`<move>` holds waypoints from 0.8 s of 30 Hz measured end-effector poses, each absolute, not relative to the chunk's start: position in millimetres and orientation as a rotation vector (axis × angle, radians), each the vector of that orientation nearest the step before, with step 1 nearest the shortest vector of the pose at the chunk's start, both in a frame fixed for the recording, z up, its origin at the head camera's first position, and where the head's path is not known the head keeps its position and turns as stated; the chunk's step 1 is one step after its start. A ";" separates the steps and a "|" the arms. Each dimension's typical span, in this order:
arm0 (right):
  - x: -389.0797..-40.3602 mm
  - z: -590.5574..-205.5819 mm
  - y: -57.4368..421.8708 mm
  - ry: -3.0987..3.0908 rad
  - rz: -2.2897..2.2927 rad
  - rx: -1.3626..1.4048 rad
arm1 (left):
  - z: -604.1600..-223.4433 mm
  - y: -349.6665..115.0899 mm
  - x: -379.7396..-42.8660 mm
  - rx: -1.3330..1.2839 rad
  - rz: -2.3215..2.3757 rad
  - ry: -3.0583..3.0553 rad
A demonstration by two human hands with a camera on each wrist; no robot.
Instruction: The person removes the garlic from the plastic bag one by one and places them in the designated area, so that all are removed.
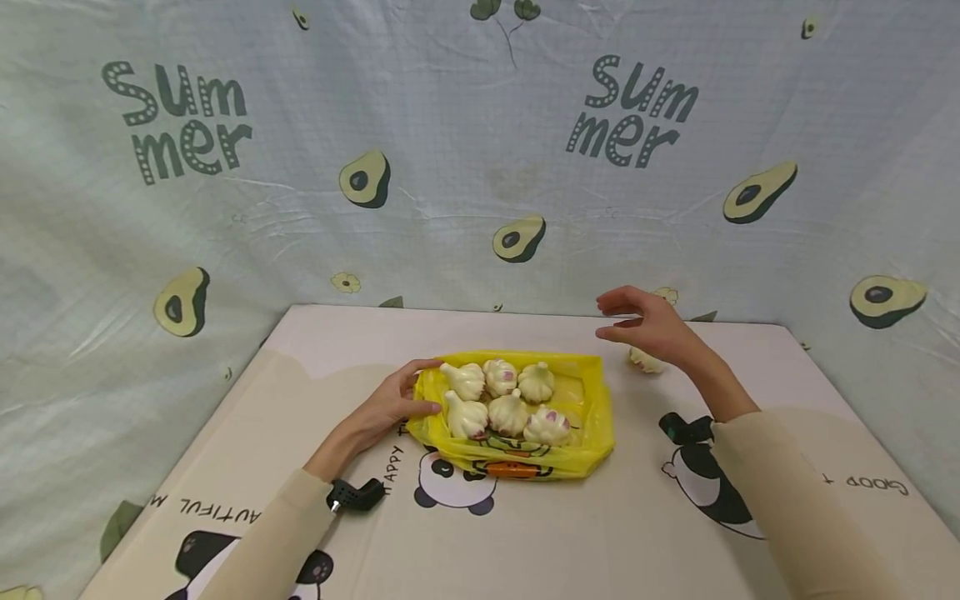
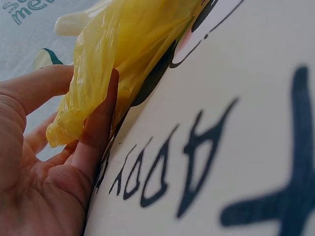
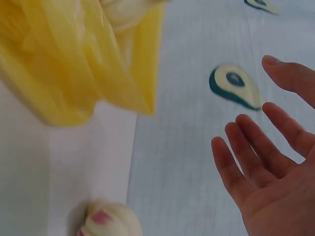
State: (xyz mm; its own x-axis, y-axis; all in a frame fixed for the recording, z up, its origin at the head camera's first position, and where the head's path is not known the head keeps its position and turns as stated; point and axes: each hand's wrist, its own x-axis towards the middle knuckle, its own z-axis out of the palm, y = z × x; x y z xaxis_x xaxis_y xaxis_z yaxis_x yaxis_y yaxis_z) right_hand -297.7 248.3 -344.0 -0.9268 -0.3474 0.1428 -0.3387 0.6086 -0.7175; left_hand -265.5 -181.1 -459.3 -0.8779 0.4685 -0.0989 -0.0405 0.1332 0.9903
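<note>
A yellow plastic bag (image 1: pixel 592 450) lies spread in a rough rectangle on the table, with several garlic bulbs (image 1: pixel 537 382) in two rows inside it. My left hand (image 1: pixel 393 396) pinches the bag's left edge, thumb on one side and fingers on the other; the left wrist view shows the gathered yellow plastic (image 2: pixel 93 73) between them. Above the table's back right, my right hand (image 1: pixel 645 327) hovers with nothing in it, its fingers (image 3: pixel 256 152) spread and relaxed. One more garlic bulb (image 1: pixel 647 360) rests on the table just below that hand, partly hidden by it.
The table (image 1: pixel 585 542) has a pale cover printed with pandas and lettering. Behind it hangs a cloth (image 1: pixel 435 108) with avocados and "summer" printed on it, also closing off both sides. Dark wrist devices (image 1: pixel 356 495) sit on both wrists.
</note>
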 end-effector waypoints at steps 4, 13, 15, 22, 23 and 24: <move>-295.0 -350.0 228.8 2.766 -1.236 -0.696 | -458.5 -180.2 -265.1 0.413 1.792 2.030; -295.0 -369.0 199.0 2.626 -1.169 -0.843 | -458.9 -180.9 -265.5 0.398 1.794 2.031; -294.9 -372.0 194.3 2.599 -1.157 -0.849 | -459.3 -181.1 -265.8 0.399 1.793 2.032; -293.1 -379.2 182.0 2.535 -1.114 -0.854 | -458.7 -180.0 -265.5 0.388 1.794 2.034; -293.2 -380.5 181.1 2.530 -1.109 -0.856 | -458.6 -179.8 -265.7 0.387 1.792 2.036; -293.2 -381.6 180.3 2.524 -1.103 -0.856 | -458.8 -179.9 -266.1 0.388 1.791 2.038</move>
